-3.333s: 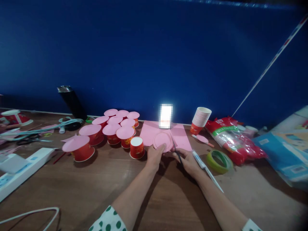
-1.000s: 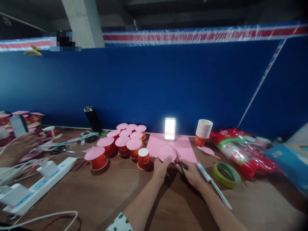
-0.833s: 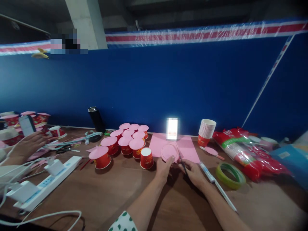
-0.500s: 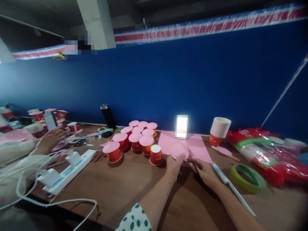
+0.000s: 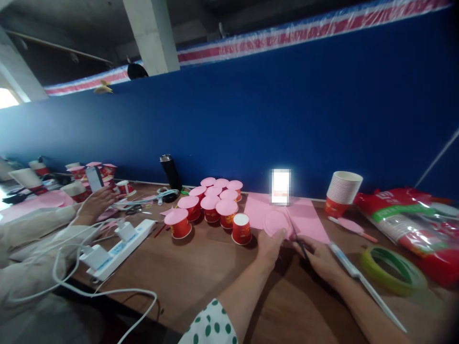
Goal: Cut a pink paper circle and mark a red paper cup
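Observation:
My left hand [image 5: 269, 247] is closed on the near edge of round pink paper [image 5: 276, 222], thumb on top. My right hand [image 5: 319, 258] grips dark-handled scissors [image 5: 301, 244] at the right edge of that paper; part of them is hidden by my fingers. Under and behind the round piece lies a larger pink sheet [image 5: 315, 223]. Left of my hands a red paper cup [image 5: 241, 232] stands upside down with its white base bare. Beside it, several upturned red cups [image 5: 180, 228] carry pink paper discs [image 5: 226, 207] on top.
A bright phone [image 5: 281, 187] stands behind the pink sheet. To the right are stacked paper cups [image 5: 343, 188], a white tool [image 5: 353, 271], a tape roll [image 5: 369, 274] and a red plastic bag [image 5: 401, 229]. A power strip [image 5: 138, 241] and another person's hand [image 5: 100, 203] are left.
The view has turned slightly left, so the scene sits further right. My hands keep nearly the same pose around the pink paper and scissors.

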`<state>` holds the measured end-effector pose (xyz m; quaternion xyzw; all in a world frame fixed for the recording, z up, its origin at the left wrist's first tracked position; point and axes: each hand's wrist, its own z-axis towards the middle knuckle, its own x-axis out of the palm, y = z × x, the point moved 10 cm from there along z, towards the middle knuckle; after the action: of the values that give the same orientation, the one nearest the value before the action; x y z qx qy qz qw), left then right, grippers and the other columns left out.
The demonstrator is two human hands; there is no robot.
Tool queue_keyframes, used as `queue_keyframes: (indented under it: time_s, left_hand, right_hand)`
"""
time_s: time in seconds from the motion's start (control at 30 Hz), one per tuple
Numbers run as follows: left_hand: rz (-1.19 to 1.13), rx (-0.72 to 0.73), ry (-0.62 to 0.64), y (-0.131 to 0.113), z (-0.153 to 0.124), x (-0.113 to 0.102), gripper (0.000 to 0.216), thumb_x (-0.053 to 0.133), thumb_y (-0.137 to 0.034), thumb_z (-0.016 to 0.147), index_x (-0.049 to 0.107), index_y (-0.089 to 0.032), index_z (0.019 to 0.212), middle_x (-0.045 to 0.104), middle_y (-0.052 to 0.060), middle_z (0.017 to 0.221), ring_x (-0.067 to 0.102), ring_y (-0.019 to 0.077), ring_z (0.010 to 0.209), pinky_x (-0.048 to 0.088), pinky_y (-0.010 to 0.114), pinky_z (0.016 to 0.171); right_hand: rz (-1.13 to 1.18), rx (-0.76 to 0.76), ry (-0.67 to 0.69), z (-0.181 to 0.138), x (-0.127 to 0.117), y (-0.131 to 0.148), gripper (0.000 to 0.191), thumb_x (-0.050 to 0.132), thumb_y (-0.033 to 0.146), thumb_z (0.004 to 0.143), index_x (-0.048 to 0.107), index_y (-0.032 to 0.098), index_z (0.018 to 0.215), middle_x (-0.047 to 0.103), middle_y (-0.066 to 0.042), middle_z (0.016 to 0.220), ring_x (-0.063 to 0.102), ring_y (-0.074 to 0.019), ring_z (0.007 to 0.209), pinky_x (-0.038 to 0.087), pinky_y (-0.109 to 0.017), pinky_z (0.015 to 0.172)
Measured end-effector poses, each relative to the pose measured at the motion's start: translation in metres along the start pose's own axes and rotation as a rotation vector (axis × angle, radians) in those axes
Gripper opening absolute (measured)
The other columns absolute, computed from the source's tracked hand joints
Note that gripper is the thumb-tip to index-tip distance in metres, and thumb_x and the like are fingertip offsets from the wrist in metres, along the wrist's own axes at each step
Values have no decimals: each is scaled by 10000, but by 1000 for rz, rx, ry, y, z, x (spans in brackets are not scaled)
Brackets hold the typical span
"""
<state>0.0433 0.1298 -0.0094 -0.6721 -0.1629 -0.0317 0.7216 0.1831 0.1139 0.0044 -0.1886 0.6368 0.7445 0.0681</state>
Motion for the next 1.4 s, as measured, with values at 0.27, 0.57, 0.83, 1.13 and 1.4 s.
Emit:
queue_keyframes:
  time_s: [0.27,0.57,0.83,1.13,1.4]
  left_hand:
    - [-85,8,32,5,2,4,305,678,-331,641,673,-73,803,657,84,731,556,134,603,440,237,553]
    - [-83,-31,-31,6,1,-1,292,705,-333,605,664,-75,737,633,71,676,522,123,556,431,242,526]
    - [-65,-24,-30,8,3,-1,276,684,-338,622,654,-79,712,600,50,617,484,106,516,410,231,494]
    - [-64,-29,-33,7,2,-1,234,666,-312,632,633,-84,668,551,27,565,445,90,490,370,217,460]
    - [-47,-14,-40,7,3,-3,256,676,-347,626,646,-99,681,580,32,590,468,103,504,398,236,496]
  right_hand:
    - [-52,68,-22,-1,-4,-3,455,628,484,647,665,184,987,701,-45,737,637,-221,669,515,-251,513]
    - [-88,2,-36,1,-7,9,424,639,517,604,709,192,867,724,-66,777,674,-244,717,544,-238,549]
    - [-146,-21,-37,2,-8,6,405,598,493,665,703,206,930,730,-55,820,683,-237,728,545,-221,527]
    - [-118,37,-13,2,-5,-2,427,602,491,662,682,198,963,726,-58,856,679,-242,780,551,-219,548]
    - [-72,49,-34,2,-7,-3,407,665,459,607,690,198,917,724,-62,832,670,-262,777,546,-248,549]
